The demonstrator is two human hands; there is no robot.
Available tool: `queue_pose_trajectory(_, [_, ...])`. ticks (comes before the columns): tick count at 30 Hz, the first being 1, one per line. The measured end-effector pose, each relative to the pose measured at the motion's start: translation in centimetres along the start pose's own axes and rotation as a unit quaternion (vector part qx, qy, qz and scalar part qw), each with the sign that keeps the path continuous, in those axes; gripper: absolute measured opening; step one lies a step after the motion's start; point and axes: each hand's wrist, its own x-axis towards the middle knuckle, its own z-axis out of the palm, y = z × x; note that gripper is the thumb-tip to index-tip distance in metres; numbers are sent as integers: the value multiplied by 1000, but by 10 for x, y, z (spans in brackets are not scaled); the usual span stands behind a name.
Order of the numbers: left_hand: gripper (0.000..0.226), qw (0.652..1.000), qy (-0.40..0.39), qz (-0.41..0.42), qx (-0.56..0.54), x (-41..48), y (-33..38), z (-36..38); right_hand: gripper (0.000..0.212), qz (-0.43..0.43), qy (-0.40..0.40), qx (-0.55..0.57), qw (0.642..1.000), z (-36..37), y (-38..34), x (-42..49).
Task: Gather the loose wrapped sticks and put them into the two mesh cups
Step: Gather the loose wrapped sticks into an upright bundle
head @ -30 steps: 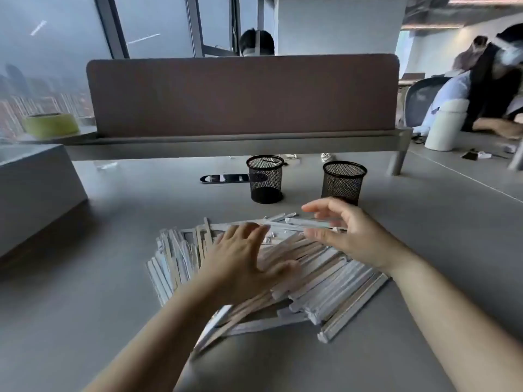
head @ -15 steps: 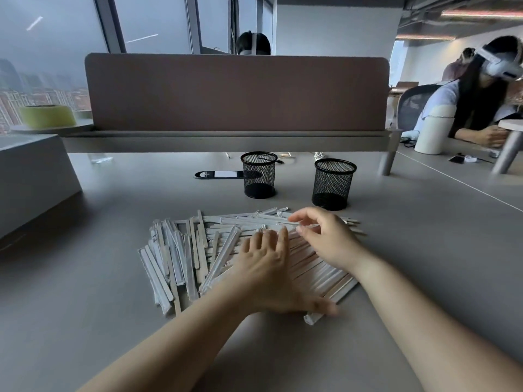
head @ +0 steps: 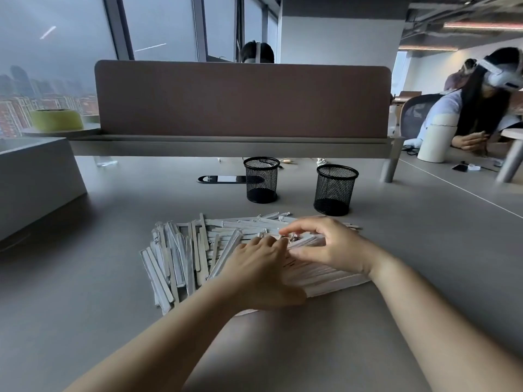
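A wide heap of white paper-wrapped sticks lies on the grey desk in front of me. My left hand rests palm down on the right half of the heap, fingers laid over the sticks. My right hand is beside it on the heap, fingers curled, with the fingertips on the sticks near the far edge; I cannot make out whether they pinch any. Two black mesh cups stand behind the heap, the left cup and the right cup, both with nothing visible inside.
A dark phone lies flat left of the left cup. A brown divider panel closes the desk's far side. A grey box stands at the left. Another person sits at the desk on the right, beside a white container.
My left hand has slid right and lowered flat onto the pile. My right hand has come down from above the sticks and curled onto them beside the left.
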Motion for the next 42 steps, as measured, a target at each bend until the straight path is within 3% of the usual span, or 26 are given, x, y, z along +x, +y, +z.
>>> queue_pose_trajectory(2, [88, 1000, -3, 2, 1, 0, -6, -3, 70, 31, -88, -28, 995, -6, -6, -5])
queue_pose_trajectory(4, [91, 1000, -11, 6, 1, 1, -12, -5, 97, 37, -125, -98, 987, -6, -7, -8])
queue_pose_trajectory(8, [83, 1000, -9, 10, -11, 2, -23, -8, 111, 37, -155, -134, 978, -1, -3, -7])
queue_pose_trajectory(14, [98, 998, -35, -2, -46, -3, -47, -14, 91, 56, -176, -153, 971, -8, -6, -8])
queue_pose_trajectory(21, [94, 998, -56, 7, -24, -2, -52, -11, 86, 77, -192, -206, 957, -9, -9, -7])
queue_pose_trajectory(31, [83, 999, -11, 2, -32, 1, -49, -2, 60, 81, -137, -283, 946, 3, -10, -3])
queue_pose_trajectory(39, [58, 994, 49, 6, -94, 4, -49, -4, 29, 36, -71, -362, 929, 13, -6, 1])
queue_pose_trajectory(42, [63, 991, 80, -2, -104, 4, -50, -7, 26, 30, -47, -363, 930, 11, -3, 2])
